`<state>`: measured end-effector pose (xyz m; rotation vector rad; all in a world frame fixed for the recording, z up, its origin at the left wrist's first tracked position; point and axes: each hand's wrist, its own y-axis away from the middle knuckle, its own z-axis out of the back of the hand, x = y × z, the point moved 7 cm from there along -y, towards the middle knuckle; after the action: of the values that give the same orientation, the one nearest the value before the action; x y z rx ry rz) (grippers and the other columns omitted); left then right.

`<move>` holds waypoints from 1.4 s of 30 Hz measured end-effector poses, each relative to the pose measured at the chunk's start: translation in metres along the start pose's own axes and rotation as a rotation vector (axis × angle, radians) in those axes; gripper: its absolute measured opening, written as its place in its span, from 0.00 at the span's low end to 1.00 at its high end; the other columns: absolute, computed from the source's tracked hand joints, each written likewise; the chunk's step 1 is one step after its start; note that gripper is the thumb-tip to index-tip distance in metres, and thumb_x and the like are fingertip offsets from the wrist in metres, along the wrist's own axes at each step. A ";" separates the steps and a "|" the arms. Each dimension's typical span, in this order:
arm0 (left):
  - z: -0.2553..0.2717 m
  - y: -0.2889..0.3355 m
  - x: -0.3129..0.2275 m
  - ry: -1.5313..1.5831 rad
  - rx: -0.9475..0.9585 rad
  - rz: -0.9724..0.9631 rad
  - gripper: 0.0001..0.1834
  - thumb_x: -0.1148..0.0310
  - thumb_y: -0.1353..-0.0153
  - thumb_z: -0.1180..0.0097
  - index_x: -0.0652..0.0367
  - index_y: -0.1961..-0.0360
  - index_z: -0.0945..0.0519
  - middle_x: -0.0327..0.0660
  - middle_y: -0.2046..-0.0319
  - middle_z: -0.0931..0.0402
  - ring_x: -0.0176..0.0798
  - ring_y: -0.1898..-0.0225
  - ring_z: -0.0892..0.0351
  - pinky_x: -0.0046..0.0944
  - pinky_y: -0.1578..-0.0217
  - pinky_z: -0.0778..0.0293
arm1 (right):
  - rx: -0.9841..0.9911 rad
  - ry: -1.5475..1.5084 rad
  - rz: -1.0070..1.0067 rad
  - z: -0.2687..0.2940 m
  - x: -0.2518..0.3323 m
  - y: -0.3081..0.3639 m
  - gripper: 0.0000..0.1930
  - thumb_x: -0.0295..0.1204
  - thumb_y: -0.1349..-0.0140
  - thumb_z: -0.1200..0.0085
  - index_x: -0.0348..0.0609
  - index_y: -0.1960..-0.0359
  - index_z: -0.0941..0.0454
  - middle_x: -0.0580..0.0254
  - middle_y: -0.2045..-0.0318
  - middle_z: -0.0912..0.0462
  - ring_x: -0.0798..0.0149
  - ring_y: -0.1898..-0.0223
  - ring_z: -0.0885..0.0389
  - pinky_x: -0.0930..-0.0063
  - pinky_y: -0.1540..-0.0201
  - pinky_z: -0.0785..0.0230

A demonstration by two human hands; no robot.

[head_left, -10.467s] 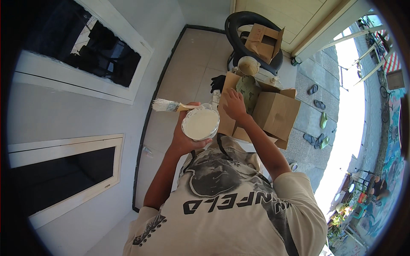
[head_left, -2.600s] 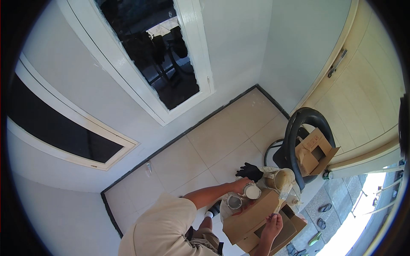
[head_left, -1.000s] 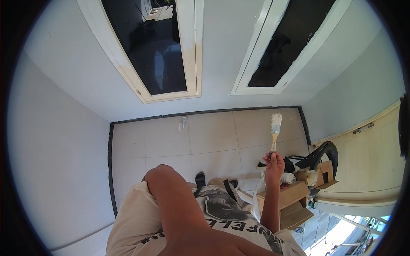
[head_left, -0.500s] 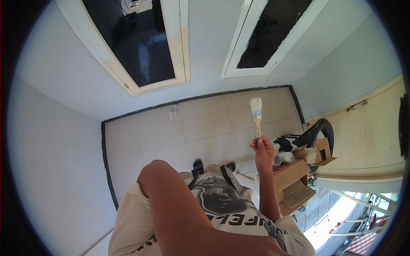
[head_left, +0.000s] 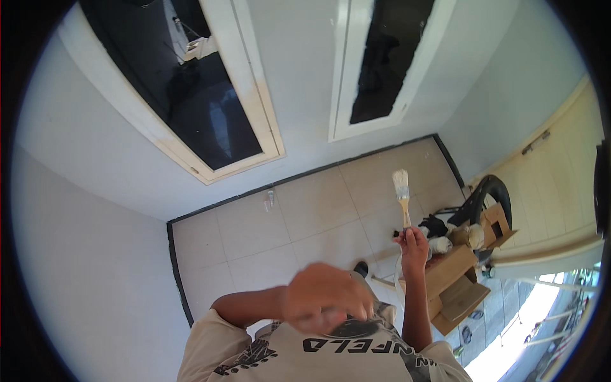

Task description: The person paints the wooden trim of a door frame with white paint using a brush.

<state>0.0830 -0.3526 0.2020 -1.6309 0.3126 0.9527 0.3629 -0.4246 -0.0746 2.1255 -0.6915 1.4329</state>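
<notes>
My right hand [head_left: 414, 247] is closed round the lower end of a paintbrush [head_left: 404, 202]. The brush stands upright, its pale, whitish bristles uppermost above a paint-smeared metal band and a light wooden handle. In front of my chest hangs my left hand [head_left: 328, 298], smeared by motion and close to the camera. Its fingers are too blurred to show whether they hold anything. Behind it is my light shirt with dark print.
Right of my right forearm stand open cardboard boxes [head_left: 450, 278], with white containers [head_left: 440, 245] and a black chair [head_left: 487, 191] beside them. Two white-framed windows [head_left: 275, 137] are in the wall ahead. A small clear item [head_left: 270, 200] lies on the tiled floor [head_left: 318, 213].
My left hand has come down into view before my chest; earlier only its raised arm showed. The view has shifted, and the right hand still holds the brush upright.
</notes>
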 end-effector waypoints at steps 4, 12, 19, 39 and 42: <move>0.030 0.031 0.129 0.052 -0.153 0.331 0.15 0.67 0.26 0.54 0.67 0.62 0.19 0.48 0.67 0.17 0.39 0.69 0.16 0.37 0.67 0.21 | -0.140 0.007 0.042 0.036 0.020 -0.010 0.08 0.28 0.27 0.47 0.36 0.53 0.21 0.64 0.66 0.20 0.71 0.67 0.21 0.72 0.58 0.22; 0.000 0.104 0.331 0.093 -0.166 0.813 0.10 0.68 0.27 0.50 0.63 0.59 0.20 0.42 0.65 0.16 0.33 0.68 0.18 0.34 0.64 0.25 | -0.542 0.299 0.161 0.174 0.071 -0.024 0.10 0.31 0.31 0.41 0.35 0.59 0.17 0.68 0.72 0.17 0.76 0.70 0.20 0.81 0.62 0.29; -0.045 0.129 0.445 -0.016 -0.070 1.057 0.09 0.68 0.28 0.49 0.62 0.57 0.20 0.40 0.64 0.16 0.33 0.66 0.17 0.35 0.61 0.25 | -0.636 0.803 0.238 0.293 0.103 -0.039 0.11 0.32 0.30 0.43 0.33 0.60 0.20 0.60 0.70 0.15 0.70 0.70 0.18 0.76 0.62 0.26; -0.154 0.099 0.527 -0.205 0.138 1.089 0.10 0.69 0.30 0.44 0.62 0.53 0.20 0.40 0.61 0.16 0.33 0.59 0.18 0.35 0.57 0.24 | -0.238 1.282 0.031 0.381 -0.056 -0.135 0.09 0.29 0.42 0.38 0.39 0.62 0.16 0.46 0.65 0.15 0.42 0.61 0.16 0.54 0.56 0.23; -0.152 0.102 0.524 -0.213 0.126 1.109 0.10 0.69 0.30 0.45 0.62 0.53 0.20 0.40 0.61 0.16 0.33 0.59 0.17 0.35 0.57 0.24 | -0.255 1.258 -0.062 0.388 -0.067 -0.139 0.10 0.31 0.42 0.37 0.38 0.62 0.16 0.43 0.64 0.15 0.40 0.61 0.16 0.51 0.56 0.24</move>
<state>0.4108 -0.3740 -0.2449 -1.1567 1.1649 1.8541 0.6992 -0.5584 -0.2830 0.7263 -0.2498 2.0732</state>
